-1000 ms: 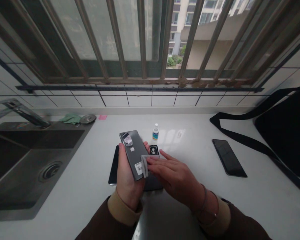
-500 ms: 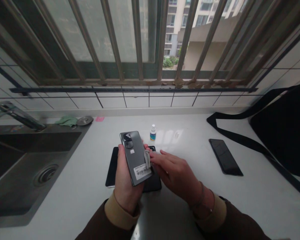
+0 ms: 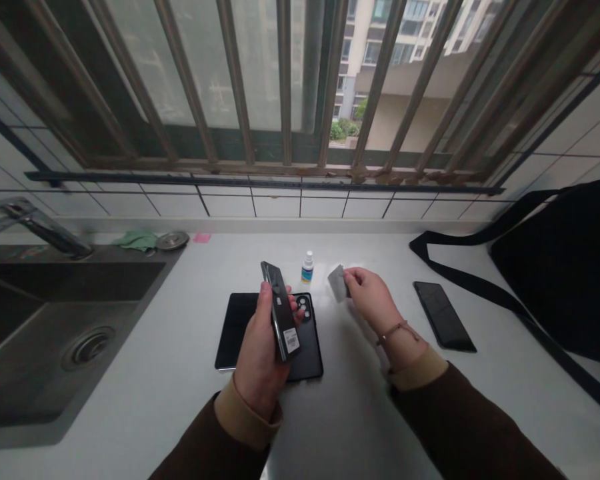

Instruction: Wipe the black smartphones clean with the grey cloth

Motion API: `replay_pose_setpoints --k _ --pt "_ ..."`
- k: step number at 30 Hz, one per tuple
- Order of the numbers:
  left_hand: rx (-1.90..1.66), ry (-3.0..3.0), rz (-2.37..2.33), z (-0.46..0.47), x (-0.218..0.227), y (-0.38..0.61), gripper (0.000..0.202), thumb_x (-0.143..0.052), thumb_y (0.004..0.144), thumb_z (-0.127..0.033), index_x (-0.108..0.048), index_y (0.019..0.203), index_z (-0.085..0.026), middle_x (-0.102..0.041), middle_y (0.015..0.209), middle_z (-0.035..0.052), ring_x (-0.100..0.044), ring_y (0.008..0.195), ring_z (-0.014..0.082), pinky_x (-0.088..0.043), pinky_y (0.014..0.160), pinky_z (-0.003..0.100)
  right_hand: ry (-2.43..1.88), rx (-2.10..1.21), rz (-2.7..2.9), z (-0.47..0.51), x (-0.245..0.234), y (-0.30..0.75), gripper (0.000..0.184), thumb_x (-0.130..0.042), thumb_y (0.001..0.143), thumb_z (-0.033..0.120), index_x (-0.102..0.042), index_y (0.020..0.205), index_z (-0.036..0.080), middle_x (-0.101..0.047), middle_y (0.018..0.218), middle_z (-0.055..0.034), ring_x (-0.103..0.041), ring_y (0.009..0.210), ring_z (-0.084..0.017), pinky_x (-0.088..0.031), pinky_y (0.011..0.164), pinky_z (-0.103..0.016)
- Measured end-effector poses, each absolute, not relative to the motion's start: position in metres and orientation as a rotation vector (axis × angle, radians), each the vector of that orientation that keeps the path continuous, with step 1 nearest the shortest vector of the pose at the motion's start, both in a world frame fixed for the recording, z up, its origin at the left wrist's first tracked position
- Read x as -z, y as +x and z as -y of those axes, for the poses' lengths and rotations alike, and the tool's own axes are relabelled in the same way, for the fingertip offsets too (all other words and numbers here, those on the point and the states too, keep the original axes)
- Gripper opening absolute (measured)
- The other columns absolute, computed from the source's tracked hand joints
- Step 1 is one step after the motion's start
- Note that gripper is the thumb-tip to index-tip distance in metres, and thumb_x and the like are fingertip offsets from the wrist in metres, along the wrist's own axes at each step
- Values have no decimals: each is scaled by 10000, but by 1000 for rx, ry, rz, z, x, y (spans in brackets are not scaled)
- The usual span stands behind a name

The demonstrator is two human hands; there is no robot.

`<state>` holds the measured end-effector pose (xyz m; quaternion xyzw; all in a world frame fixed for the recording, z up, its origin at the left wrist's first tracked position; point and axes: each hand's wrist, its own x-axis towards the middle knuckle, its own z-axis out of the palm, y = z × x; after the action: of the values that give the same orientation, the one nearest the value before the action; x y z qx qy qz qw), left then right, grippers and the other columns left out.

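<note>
A dark grey phone (image 3: 281,310) with a white barcode label is gripped by its edges in my left hand (image 3: 263,350), tilted so its back partly shows. Pinched between the thumb and fingers of my right hand (image 3: 373,293) is a small grey cloth (image 3: 337,283), held off to the right of the phone. Beneath the held phone lies a black phone case (image 3: 309,347) with camera cut-outs. A black phone (image 3: 234,327), partly hidden by my left hand, lies beside the case. Behind them stands a small white bottle (image 3: 307,268) with a blue label.
Another dark phone (image 3: 444,315) lies right on the white counter (image 3: 180,373). A black bag (image 3: 560,267) with long straps fills the right side. To the left are a sink (image 3: 65,277), a faucet (image 3: 45,230), a green cloth (image 3: 136,241) and a metal drain cover (image 3: 172,241).
My right hand has moved away from the phone, up and right, carrying the cloth. My left hand has turned the phone more edge-on.
</note>
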<state>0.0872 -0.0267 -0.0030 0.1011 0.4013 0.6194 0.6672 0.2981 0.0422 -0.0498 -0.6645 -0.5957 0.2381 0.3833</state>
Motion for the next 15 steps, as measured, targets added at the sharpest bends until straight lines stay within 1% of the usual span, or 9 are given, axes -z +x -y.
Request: replay_pose_setpoints --k 2,4,6,7,9,12,15 --pt "-1374 232 -893 27 3 88 366 -695 1017 -474 -754 1049 -114 -730 813 46 -708 681 118 -648 708 243 -1693 -649 1534 -58 56 291 310 -529 1012 340 -787 1016 168 -808 902 -81 -727 783 -205 -528 731 -306" --pt "-1358 223 -900 27 2 88 312 -697 1025 -422 -749 1043 -114 -726 807 44 -706 672 116 -646 694 239 -1703 -669 1541 -73 60 284 323 -488 1045 312 -765 1106 158 -815 942 -80 -733 770 -177 -530 718 -278" --pt "-1343 210 -914 27 1 89 263 -701 1026 -380 -745 1042 -121 -718 796 38 -700 667 113 -644 691 239 -1740 -670 1561 -83 59 278 338 -446 1068 269 -741 1174 142 -820 969 -88 -739 760 -163 -532 710 -262" --pt "-1342 213 -920 27 1 89 249 -714 1018 -370 -744 1040 -124 -711 789 33 -693 662 111 -643 689 241 -1771 -661 1580 -86 58 277 333 -445 1068 245 -738 1180 135 -821 975 -95 -743 767 -165 -535 718 -263" --pt "-1345 248 -935 28 2 89 246 -768 978 -366 -745 1026 -126 -700 785 19 -672 645 104 -633 670 241 -1842 -617 1641 -86 52 275 290 -491 1050 221 -750 1144 130 -820 982 -116 -755 827 -192 -541 770 -283" --pt "-1342 356 -968 30 3 89 322 -876 868 -409 -745 965 -130 -680 772 -3 -633 618 94 -581 589 214 -1930 -504 1768 -75 40 273 201 -610 1007 254 -765 1070 142 -812 1030 -166 -757 979 -269 -531 866 -333" --pt "-1301 451 -960 32 2 89 390 -941 772 -451 -726 880 -144 -657 728 -19 -601 594 87 -525 546 197 -2007 -395 1864 -59 28 272 210 -648 994 256 -743 1117 115 -798 1034 -224 -758 1005 -310 -522 874 -362"
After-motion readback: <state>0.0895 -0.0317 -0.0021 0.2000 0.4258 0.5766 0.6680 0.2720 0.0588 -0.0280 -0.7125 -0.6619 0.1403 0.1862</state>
